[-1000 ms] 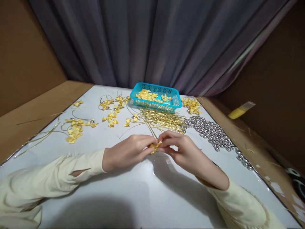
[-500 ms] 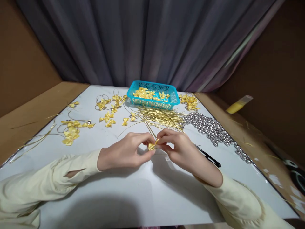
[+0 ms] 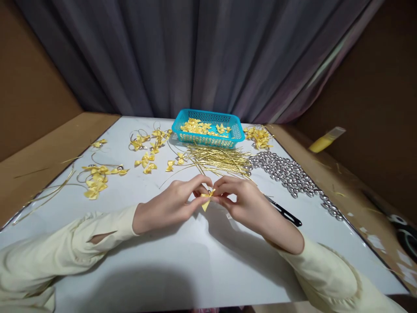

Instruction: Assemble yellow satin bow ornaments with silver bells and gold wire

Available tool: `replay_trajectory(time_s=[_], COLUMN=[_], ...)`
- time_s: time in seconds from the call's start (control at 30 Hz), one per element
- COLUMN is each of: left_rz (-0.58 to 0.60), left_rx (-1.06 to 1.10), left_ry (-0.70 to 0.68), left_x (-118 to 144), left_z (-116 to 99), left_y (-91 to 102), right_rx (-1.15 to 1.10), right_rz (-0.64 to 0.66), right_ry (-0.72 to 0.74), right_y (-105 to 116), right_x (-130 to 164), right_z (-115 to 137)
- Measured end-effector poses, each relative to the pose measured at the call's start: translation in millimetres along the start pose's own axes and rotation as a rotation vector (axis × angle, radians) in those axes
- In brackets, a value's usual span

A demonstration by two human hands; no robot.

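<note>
Yellow bow (image 3: 205, 204) is up between both hands, above the surface (image 3: 228, 269), near side of the gold wires (image 3: 221, 161). Left hand (image 3: 176, 202) pinches its left side, thumb and finger nearly together; right hand (image 3: 244, 199) has a narrow fingertip grip on its right end.

Just changed: the bow has been turned. A second ago it lay flatter and mostly behind fingers; now one pointed end hangs down and a small silvery bead (image 3: 209, 191) shows at its top. Reads as fitting or securing the bead at the bow's middle, probably not finished, since both hands are on it.

Hard to see: the fingertips cover the bow's centre, so any wire through it can't be confirmed; the silvery spot is tiny, likely a bead like those in the loose pile (image 3: 286, 174) to the right. Black tool (image 3: 286, 213) is partly behind the right forearm, type unclear. Dark object (image 3: 407, 243) at the right edge is cut off. Bows in the blue basket (image 3: 236, 141) overlap, no count possible. Both sleeves run out of frame.
</note>
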State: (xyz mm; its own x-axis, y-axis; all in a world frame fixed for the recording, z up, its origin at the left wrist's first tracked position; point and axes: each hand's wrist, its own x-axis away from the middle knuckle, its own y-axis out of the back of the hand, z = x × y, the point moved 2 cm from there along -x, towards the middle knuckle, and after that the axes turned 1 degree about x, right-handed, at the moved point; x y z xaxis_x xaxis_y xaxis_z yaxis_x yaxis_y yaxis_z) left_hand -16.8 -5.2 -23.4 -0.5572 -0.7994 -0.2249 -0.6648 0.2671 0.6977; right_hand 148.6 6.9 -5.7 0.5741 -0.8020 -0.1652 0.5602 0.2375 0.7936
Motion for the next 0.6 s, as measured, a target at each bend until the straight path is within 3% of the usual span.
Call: replay_trajectory(time_s=[0.33, 0.6], left_rz=[0.102, 0.157], left_rx=[0.106, 0.167], left_ry=[0.009, 0.006], left_x=[-3.6, -4.0], left_z=[-6.3, -6.4], left_y=[7.8, 8.8], right_rx=[-0.087, -0.332], right_rz=[0.074, 0.118], right_ry=[-0.001, -0.044], right_y=[6.9, 4.8], right_x=[2.4, 1.1], right_z=[-1.1, -7.0])
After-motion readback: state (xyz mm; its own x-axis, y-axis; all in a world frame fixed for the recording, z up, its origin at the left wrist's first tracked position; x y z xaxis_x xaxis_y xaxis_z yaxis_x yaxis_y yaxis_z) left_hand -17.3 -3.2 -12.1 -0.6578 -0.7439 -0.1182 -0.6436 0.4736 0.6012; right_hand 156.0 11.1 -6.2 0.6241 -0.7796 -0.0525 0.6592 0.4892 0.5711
